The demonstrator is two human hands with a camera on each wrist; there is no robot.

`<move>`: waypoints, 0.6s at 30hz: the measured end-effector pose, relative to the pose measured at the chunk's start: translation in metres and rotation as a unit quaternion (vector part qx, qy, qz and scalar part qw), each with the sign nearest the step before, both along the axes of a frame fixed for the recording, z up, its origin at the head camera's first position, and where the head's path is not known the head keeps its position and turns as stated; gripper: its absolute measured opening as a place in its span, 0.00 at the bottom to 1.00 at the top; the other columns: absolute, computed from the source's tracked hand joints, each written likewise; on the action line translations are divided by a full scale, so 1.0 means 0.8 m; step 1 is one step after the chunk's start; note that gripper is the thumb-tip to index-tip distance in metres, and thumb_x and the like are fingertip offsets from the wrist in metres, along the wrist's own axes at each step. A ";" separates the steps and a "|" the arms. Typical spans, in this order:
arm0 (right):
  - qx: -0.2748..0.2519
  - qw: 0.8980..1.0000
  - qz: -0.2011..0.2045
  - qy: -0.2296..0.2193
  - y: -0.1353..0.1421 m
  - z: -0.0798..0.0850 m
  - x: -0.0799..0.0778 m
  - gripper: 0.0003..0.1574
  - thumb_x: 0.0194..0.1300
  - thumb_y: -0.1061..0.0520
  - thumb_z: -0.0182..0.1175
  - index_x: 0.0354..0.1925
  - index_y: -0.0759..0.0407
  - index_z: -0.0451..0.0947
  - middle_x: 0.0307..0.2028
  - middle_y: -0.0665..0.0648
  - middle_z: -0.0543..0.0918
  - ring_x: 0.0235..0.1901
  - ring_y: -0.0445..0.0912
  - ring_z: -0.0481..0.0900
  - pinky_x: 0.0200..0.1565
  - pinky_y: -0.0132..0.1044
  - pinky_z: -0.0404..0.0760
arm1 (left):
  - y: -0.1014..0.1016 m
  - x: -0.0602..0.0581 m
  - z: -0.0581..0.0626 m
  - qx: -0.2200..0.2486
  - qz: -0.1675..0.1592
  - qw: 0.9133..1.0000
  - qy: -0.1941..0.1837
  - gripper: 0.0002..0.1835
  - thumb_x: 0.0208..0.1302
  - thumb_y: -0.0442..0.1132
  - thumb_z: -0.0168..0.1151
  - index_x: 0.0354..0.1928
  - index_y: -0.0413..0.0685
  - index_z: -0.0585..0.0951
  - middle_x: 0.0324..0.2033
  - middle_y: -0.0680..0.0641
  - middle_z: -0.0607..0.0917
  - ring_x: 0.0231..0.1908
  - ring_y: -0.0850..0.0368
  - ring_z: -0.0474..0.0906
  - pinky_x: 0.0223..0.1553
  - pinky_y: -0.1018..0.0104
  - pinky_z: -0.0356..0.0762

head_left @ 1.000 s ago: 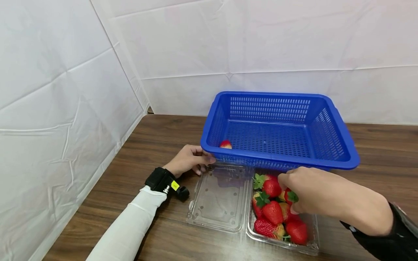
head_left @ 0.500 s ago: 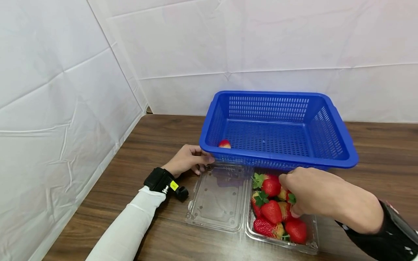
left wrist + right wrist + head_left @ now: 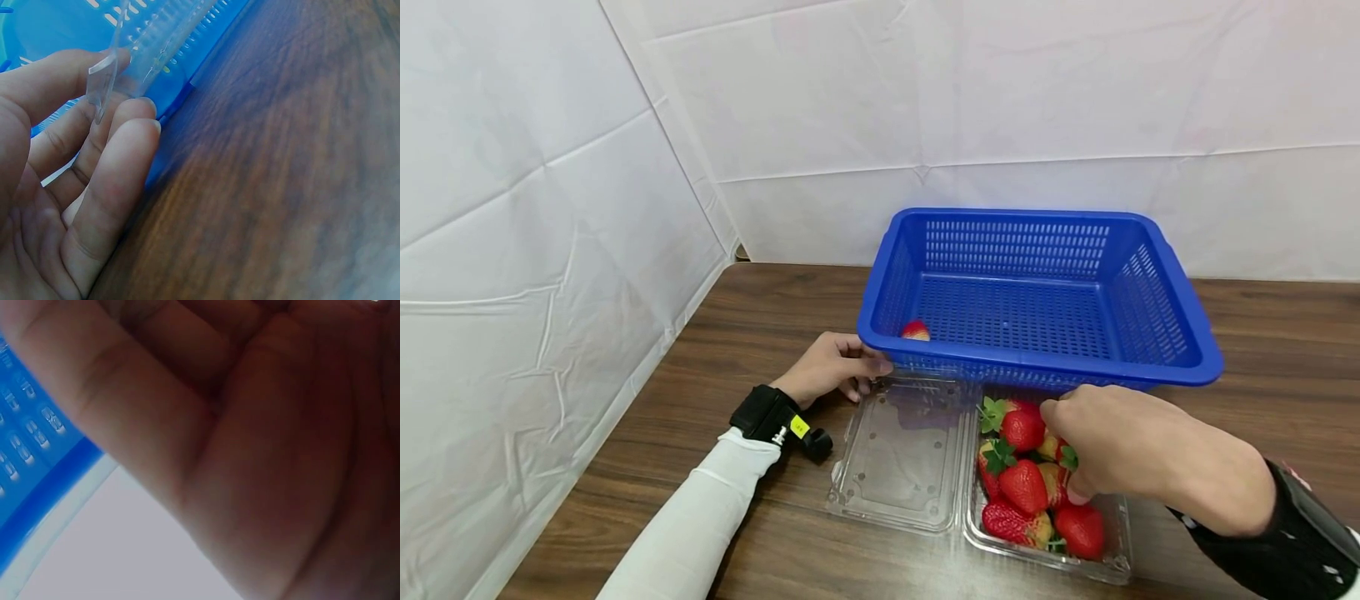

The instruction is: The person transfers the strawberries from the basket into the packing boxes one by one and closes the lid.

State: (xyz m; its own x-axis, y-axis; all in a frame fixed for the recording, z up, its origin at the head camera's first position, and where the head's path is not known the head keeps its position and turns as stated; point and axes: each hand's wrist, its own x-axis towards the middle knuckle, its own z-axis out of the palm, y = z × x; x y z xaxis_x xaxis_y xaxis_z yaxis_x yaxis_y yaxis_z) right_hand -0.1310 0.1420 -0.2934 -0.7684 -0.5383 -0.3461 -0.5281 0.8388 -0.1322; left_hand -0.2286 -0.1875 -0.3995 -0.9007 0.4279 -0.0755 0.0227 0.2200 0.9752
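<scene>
An opened clear plastic clamshell box (image 3: 1122, 533) lies on the table, its base heaped with several red strawberries (image 3: 1024, 487). My left hand (image 3: 833, 367) pinches the far left corner of the flat lid (image 3: 910, 467); the left wrist view shows the clear edge (image 3: 102, 84) between thumb and fingers. Over the right side of the base, my right hand (image 3: 1108, 442) reaches down with curled fingers and grips a strawberry (image 3: 1067, 456) whose green leaves show beside the thumb. Its fingertips are mostly hidden. The right wrist view holds only the dark palm (image 3: 262, 456) close up.
Right behind the clamshell stands a blue plastic basket (image 3: 1037, 360) with slotted walls, its front rim overhanging the box's back edge. One strawberry (image 3: 916, 331) lies in its front left corner. White sheeting (image 3: 962, 100) walls the back and left of the wooden table (image 3: 775, 317).
My right wrist has shifted slightly left while the hand stays among the strawberries. The left hand keeps its place on the lid, and the view has moved a touch.
</scene>
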 end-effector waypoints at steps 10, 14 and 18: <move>-0.003 1.000 0.002 0.002 0.001 0.000 0.002 0.28 0.35 0.50 0.80 0.33 0.53 0.76 0.23 0.44 0.74 0.24 0.42 0.71 0.27 0.39 0.77 | 0.000 0.000 0.000 0.001 0.001 1.000 -0.003 0.11 0.59 0.39 0.69 0.40 0.40 0.85 0.25 0.44 0.83 0.22 0.53 0.79 0.20 0.68 0.82; -0.004 1.000 0.004 0.004 0.001 0.001 0.001 0.28 0.35 0.51 0.80 0.34 0.54 0.76 0.24 0.45 0.75 0.25 0.43 0.72 0.28 0.40 0.78 | 0.001 0.000 0.001 0.000 0.001 1.000 -0.005 0.11 0.59 0.39 0.69 0.40 0.40 0.85 0.25 0.44 0.83 0.22 0.53 0.79 0.20 0.68 0.82; -0.007 1.000 0.007 0.005 0.001 0.001 0.001 0.28 0.36 0.51 0.80 0.34 0.54 0.76 0.24 0.45 0.75 0.25 0.43 0.72 0.28 0.40 0.77 | 0.001 0.001 0.002 0.000 0.001 1.000 -0.003 0.12 0.59 0.40 0.69 0.41 0.39 0.84 0.25 0.44 0.83 0.22 0.53 0.79 0.20 0.68 0.82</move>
